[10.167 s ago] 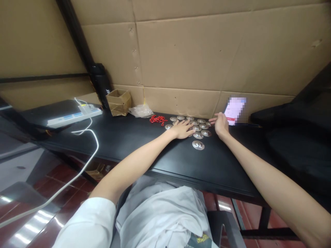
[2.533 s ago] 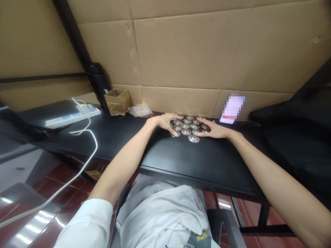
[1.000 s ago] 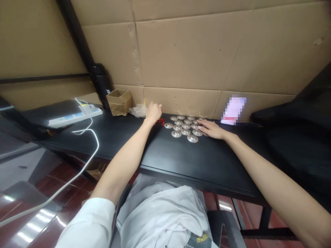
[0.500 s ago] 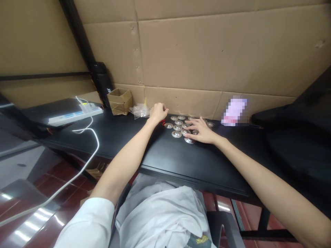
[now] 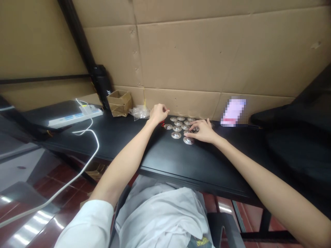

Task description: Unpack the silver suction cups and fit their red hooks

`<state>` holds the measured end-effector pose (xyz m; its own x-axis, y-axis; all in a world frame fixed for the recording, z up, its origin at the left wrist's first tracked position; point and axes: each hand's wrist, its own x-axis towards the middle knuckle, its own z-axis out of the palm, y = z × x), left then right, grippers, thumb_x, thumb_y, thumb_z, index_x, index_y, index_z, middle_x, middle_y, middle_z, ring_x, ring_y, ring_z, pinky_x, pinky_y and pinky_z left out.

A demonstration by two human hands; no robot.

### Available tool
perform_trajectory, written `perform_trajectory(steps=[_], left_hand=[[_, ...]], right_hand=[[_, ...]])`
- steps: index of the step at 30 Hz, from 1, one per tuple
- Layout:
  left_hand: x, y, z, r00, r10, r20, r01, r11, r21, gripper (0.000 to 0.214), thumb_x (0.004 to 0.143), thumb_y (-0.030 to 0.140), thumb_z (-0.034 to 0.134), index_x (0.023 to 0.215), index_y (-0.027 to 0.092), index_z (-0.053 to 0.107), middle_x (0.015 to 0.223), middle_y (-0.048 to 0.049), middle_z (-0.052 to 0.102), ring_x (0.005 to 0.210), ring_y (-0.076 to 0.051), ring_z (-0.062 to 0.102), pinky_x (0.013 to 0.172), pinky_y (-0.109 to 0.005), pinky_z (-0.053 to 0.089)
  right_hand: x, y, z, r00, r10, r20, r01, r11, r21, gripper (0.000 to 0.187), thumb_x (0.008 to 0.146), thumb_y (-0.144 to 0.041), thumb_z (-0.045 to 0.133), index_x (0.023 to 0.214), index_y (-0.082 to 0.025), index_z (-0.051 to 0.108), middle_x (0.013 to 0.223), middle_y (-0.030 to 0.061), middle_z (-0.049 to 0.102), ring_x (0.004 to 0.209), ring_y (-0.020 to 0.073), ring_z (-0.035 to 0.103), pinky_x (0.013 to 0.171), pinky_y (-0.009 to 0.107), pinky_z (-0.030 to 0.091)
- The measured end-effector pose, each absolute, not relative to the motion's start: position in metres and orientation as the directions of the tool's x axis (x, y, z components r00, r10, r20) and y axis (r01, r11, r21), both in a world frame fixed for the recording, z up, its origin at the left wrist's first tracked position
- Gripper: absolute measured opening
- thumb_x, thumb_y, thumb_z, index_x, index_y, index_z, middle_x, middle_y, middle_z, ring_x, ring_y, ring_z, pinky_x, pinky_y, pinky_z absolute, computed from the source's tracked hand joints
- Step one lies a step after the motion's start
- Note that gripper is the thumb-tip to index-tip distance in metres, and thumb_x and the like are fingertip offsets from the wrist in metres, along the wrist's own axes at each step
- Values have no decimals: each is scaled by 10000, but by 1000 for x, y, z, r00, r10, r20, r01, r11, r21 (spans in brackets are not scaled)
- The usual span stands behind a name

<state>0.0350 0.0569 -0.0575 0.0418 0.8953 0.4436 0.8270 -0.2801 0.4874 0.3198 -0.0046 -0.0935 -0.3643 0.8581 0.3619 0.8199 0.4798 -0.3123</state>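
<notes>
Left hand (image 5: 158, 114) is curled, fingertips bunched right over some red cord (image 5: 162, 124); can't tell if it's pinching any. Right hand (image 5: 204, 132) has its fingers half open, curved down onto a cluster of domed metal discs (image 5: 176, 135), no clear grip. A plastic bag (image 5: 139, 112) sits just left of the left fingers.

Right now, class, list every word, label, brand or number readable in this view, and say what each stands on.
No text here can be read.
black bottle: small pale marks, too small to read.
phone screen: pixelated, unreadable.
white power strip: small blue patches, no legible text.
shirt print: yellow lettering, cut off by the frame and unreadable.
</notes>
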Motion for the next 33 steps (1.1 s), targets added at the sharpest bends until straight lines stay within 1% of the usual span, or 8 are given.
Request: perform_trajectory(steps=[4, 11, 18, 24, 26, 28, 30, 33], left_hand=[[35, 62, -60, 103, 900, 423, 806, -325, 495, 184, 983, 323, 679, 1063, 229, 815, 1084, -99, 811, 1061, -265, 723, 980, -398, 573], [42, 65, -64, 204, 848, 490, 774, -446, 449, 209, 983, 211, 637, 1104, 204, 807, 1187, -108, 759, 1073, -235, 690, 998, -371, 561], [53, 47, -56, 327, 782, 531, 708, -575, 411, 129, 895, 223, 749, 982, 227, 844, 1155, -74, 765, 1050, -233, 688, 989, -363, 555], [61, 41, -55, 356, 793, 495, 696, -578, 425, 142, 908, 261, 749, 1003, 236, 852, 970, -53, 809, 930, -227, 701, 906, -363, 545], [63, 43, -57, 363, 772, 521, 677, -603, 422, 154, 927, 262, 734, 1023, 231, 851, 943, -53, 805, 881, -213, 691, 872, -347, 534], [64, 46, -60, 379, 738, 559, 662, -638, 394, 175, 941, 232, 712, 1040, 233, 856, 958, -57, 797, 858, -204, 673, 858, -337, 520], [64, 49, -63, 398, 717, 572, 659, -657, 365, 211, 952, 193, 683, 1046, 242, 865, 981, -62, 782, 869, -203, 659, 862, -333, 511], [62, 53, -66, 412, 708, 573, 660, -666, 348, 240, 959, 163, 663, 1048, 243, 872, 987, -70, 761, 882, -206, 652, 862, -328, 507]], right_hand=[[321, 4, -96, -298, 903, 310, 821, 408, -400, 459, 701, -744, 846, 872, -319, 838, 1376, 79, 747, 1425, 458, 559, 1233, 850, 109], [330, 10, -97, -305, 925, 225, 778, 379, -501, 572, 583, -728, 919, 929, -278, 845, 1376, 116, 736, 1376, 463, 606, 1221, 668, 378], [319, -4, -95, -391, 859, 330, 647, 512, -566, 507, 719, -702, 838, 965, -266, 764, 1176, 84, 809, 1176, 387, 734, 1252, 698, 332], [316, -10, -88, -377, 837, 396, 765, 523, -377, 402, 763, -613, 875, 918, -272, 730, 1037, 13, 823, 1068, 334, 759, 1305, 754, 27], [317, -8, -88, -366, 850, 379, 773, 504, -385, 371, 761, -570, 894, 889, -261, 733, 982, 9, 820, 1015, 317, 767, 1300, 742, 101], [319, -5, -89, -348, 865, 361, 750, 488, -447, 365, 735, -530, 918, 886, -247, 742, 958, 21, 817, 964, 304, 768, 1247, 680, 310], [321, -3, -90, -359, 866, 349, 694, 497, -520, 385, 703, -506, 937, 904, -233, 755, 947, 39, 810, 920, 289, 760, 1073, 538, 516], [322, -1, -93, -408, 824, 393, 607, 566, -558, 379, 693, -466, 947, 926, -222, 773, 946, 47, 779, 885, 261, 731, 866, 402, 570]])
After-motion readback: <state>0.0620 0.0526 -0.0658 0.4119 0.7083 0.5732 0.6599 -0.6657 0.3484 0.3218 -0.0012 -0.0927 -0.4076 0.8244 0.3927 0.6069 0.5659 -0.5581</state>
